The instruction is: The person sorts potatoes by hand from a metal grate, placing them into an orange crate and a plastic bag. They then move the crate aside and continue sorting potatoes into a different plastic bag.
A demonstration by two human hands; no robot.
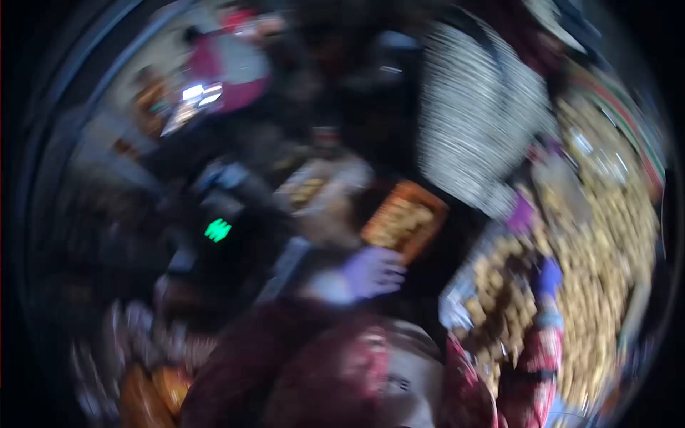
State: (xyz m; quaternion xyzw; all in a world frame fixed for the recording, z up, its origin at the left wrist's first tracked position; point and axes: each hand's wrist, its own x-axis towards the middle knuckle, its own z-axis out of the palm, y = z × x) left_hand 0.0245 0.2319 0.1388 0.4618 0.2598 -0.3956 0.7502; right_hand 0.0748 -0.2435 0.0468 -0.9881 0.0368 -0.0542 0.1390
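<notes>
Motion blur softens the whole view. My left hand (pixel 374 272), in a purple glove, has its fingers curled at the near edge of a small orange basket (pixel 434 202). Pale, roundish pieces (pixel 401 222) lie inside the basket. On the right, my right hand (pixel 548 277), in a blue-purple glove, is over a large heap of similar pale pieces (pixel 589 285). Its fingers are smeared, and whether it holds anything cannot be made out.
A co-worker in a grey garment (pixel 478 107) stands ahead, a purple-gloved hand (pixel 520 214) near the heap. Clear plastic bags (pixel 564 189) lie on it. Left of centre are a green lit display (pixel 217 230) and a pale tray (pixel 328 182). Another person (pixel 232 68) is at upper left.
</notes>
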